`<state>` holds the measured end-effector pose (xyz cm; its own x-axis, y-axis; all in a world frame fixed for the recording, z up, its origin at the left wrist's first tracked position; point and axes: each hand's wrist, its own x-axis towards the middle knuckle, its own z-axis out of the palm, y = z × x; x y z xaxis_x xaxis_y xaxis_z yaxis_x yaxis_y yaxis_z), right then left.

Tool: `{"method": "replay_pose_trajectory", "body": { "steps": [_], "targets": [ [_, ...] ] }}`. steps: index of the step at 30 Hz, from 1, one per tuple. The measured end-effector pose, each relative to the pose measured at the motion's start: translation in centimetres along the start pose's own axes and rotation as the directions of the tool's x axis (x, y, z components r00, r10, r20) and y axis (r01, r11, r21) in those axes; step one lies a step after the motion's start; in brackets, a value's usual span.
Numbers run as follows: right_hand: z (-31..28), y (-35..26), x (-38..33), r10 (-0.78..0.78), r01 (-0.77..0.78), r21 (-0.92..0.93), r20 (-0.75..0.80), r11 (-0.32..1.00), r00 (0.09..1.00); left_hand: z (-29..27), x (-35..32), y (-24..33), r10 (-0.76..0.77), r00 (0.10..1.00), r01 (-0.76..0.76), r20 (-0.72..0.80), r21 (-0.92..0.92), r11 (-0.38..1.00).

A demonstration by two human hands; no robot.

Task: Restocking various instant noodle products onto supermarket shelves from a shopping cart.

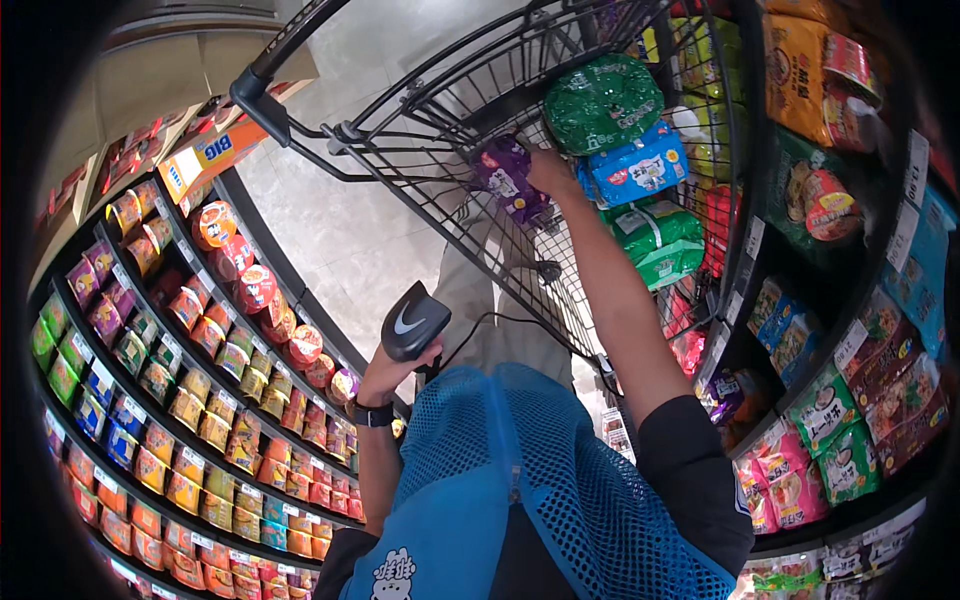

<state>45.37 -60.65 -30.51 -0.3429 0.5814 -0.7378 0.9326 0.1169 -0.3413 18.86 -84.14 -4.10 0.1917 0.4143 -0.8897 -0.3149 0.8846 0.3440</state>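
A black handheld barcode scanner (416, 322) sits in my left hand (388, 372), its fingers closed around the handle and its cable hanging in front of my legs. My right arm reaches into a black wire shopping cart (400, 110). There my right hand (549, 176) grips a purple noodle pack (508, 180) by its right edge. Just right of this hand lie a round green multipack (604, 103), a blue noodle pack (636, 162) and another green pack (657, 243). The fingertips on the purple pack are partly hidden.
On the left, curved-looking shelves (225, 440) hold rows of cup and bowl noodles, with an orange sign (212, 152) at their far end. Close on the right, another shelf carries bagged noodles, such as an orange pack (797, 75) and pink packs (790, 480). Grey tiled floor (330, 230) lies between.
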Motion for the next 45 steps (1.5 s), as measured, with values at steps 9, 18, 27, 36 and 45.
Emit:
{"method": "replay_pose_trajectory", "body": {
  "steps": [9,18,27,36,45],
  "targets": [
    [5.7,1.7,-10.8,0.289,-0.077,0.52,-0.338,0.85,0.896,3.9,-1.2,2.1,0.096,0.988,-0.12,0.125,0.203,0.972],
    [7.1,4.2,-32.9,0.165,0.309,0.717,-0.509,0.625,0.845,13.3,-1.7,1.0,0.088,0.859,-0.311,0.504,0.378,0.872],
    [18.9,14.7,-57.4,0.941,0.592,0.803,-0.25,0.07,0.227,28.4,-5.0,-6.7,-0.156,0.658,-0.481,0.737,0.571,0.665],
    [24.7,29.9,-69.6,0.993,0.903,0.422,-0.04,-0.081,0.108,37.6,-8.2,-18.3,-0.225,0.617,-0.534,0.754,0.611,0.585],
    [20.0,41.2,-66.4,0.944,0.855,0.463,0.318,-0.235,0.087,38.2,-9.1,-21.3,-0.022,0.668,-0.559,0.744,0.52,0.646]
  ]
}}
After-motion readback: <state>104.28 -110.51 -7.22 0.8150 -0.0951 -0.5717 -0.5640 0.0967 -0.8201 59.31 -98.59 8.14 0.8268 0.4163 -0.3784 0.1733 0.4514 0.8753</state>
